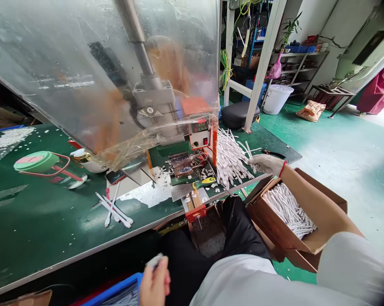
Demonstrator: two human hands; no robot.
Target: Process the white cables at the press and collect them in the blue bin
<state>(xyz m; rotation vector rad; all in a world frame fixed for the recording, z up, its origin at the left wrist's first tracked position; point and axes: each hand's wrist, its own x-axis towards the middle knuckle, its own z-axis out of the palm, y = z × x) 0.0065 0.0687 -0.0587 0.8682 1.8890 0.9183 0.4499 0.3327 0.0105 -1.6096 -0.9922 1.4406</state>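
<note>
Near 7 o'clock, left hand [154,282] is pinching a small white strip [155,260]; near 2 o'clock, gloved right hand [265,165] is resting open against a heap of white strips [230,159] on the green workbench [35,221], cardboard box [319,212] of more strips sitting just beside it

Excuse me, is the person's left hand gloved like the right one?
No, the left hand is bare, pinching a white piece, while the right hand wears a white work glove.
</note>
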